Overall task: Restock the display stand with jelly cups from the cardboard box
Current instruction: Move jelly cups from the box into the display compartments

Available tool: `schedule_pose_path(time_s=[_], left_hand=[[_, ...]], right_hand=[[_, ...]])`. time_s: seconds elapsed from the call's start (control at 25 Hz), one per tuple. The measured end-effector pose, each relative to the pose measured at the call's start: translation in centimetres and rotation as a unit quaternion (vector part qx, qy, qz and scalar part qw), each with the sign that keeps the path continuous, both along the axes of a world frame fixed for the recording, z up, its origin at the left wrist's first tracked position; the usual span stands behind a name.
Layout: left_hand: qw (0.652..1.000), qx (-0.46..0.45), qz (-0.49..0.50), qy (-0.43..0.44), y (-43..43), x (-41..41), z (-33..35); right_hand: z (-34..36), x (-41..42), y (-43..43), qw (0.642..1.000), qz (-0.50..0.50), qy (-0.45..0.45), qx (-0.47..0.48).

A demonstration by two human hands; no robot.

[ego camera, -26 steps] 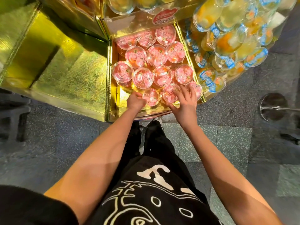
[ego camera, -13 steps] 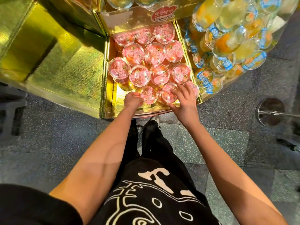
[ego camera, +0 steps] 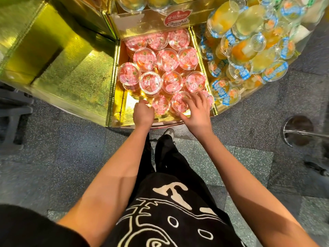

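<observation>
Clearly we are well into the restock, though not done. At the far left the gold compartment [ego camera: 71, 68] of the display stand [ego camera: 110, 97] shows no cups, so it may yet need filling. The middle compartment holds rows of pink jelly cups [ego camera: 167, 59], with a bare gold patch at its near left corner. To the right, the blue-labelled cups [ego camera: 245, 50] are heaped high. No cardboard box is in view.

Our left hand [ego camera: 143, 115] is curled nearly into a fist at that bare patch, beside a pink cup [ego camera: 160, 104]; we cannot tell whether it grips anything. Our right hand [ego camera: 195, 111] is spread open, fingers resting on the lid of the near-row cup [ego camera: 179, 102] without clasping it.
</observation>
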State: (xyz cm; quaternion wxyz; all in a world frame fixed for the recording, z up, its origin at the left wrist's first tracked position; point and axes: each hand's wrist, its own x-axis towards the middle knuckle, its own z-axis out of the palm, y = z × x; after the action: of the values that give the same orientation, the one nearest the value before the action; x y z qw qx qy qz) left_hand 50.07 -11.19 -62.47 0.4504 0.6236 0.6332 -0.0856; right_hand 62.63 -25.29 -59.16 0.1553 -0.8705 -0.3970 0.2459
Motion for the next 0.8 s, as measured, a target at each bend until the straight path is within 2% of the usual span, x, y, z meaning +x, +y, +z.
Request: schedule_pose_path(time_s=[0.04,0.08,0.12,0.2,0.28,0.52,0.8], left_hand=[[0.999,0.015,0.012,-0.036,-0.3,0.3,0.4],[0.997,0.022,-0.027,-0.073,-0.8,0.5,0.6],[0.989,0.025,-0.11,-0.098,-1.4,0.5,0.7],[0.949,0.047,-0.307,-0.062,-2.4,0.2,0.4],[0.916,0.064,-0.396,-0.007,-2.6,-0.2,0.0],[0.902,0.03,-0.429,0.032,-2.1,0.0,0.3],[0.895,0.045,-0.442,0.046,-1.9,-0.1,0.6]], right_hand=[[0.0,0.0,-0.1,1.0,0.0,0.002,0.012],[-0.1,0.1,-0.4,1.0,-0.002,0.004,0.026],[-0.2,0.3,-0.8,0.999,-0.004,0.004,0.041],[-0.3,0.9,-1.5,0.998,-0.013,0.007,0.055],[-0.3,1.5,-1.8,0.998,-0.021,0.018,0.055],[-0.5,1.9,-2.1,0.999,-0.001,0.018,0.037],[-0.1,1.4,-2.1,0.999,0.021,-0.011,0.03]])
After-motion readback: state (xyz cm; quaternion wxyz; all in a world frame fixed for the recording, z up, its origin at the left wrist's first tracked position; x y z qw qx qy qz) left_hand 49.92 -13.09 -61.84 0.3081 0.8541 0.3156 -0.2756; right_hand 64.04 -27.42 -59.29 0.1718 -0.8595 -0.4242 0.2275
